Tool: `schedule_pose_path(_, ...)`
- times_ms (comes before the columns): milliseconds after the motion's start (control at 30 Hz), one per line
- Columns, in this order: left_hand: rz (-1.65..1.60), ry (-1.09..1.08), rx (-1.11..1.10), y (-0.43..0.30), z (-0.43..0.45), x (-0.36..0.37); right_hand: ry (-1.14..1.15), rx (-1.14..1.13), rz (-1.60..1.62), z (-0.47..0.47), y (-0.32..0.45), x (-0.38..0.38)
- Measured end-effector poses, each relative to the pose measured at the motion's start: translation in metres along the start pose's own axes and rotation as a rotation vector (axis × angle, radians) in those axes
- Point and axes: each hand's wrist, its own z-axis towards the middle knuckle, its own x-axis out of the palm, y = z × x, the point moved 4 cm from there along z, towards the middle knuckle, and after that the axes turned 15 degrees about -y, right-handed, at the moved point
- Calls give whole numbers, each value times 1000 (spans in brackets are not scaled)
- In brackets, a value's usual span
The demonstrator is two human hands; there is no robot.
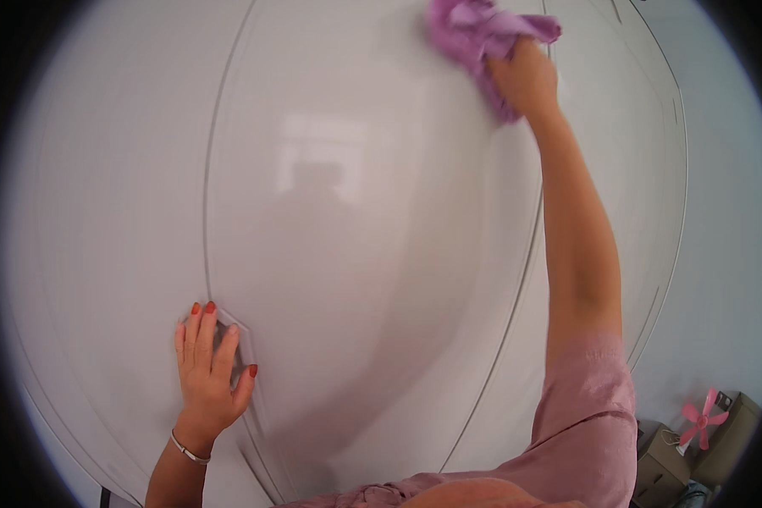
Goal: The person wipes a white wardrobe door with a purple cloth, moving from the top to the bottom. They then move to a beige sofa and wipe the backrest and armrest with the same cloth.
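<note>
My right hand (526, 79) grips a bunched purple cloth (476, 38) against the upper part of a glossy white cabinet door (355, 254). Part of the cloth hangs below my fist, and the hand is slightly blurred. Lower left, my left hand (209, 374) lies with its fingers spread over an angular white handle (244, 340) at the seam between two doors. No grip on the handle can be made out. A silver-coloured bracelet (189, 448) circles the left wrist.
More white door panels (101, 241) flank the middle one, with dark seams between them. A pale wall (724, 254) borders the cabinet on the right. At the lower right are a pink-bladed fan (702, 420) and a brownish box or drawer unit (660, 463).
</note>
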Motion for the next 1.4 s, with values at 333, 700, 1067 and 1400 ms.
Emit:
schedule_pose_path(333,34,-125,-68,-64,11,35,150,-457,499,-233,-42,-98)
schedule_pose_path(700,136,-159,-39,-65,1,39,-233,145,-20,50,-150,-4)
schedule_pose_path(1067,171,-173,-40,-69,-6,36,194,-319,497,-279,-126,-131)
schedule_pose_path(1400,178,-191,-5,-63,-12,35,-201,-122,-92,-36,-189,-42)
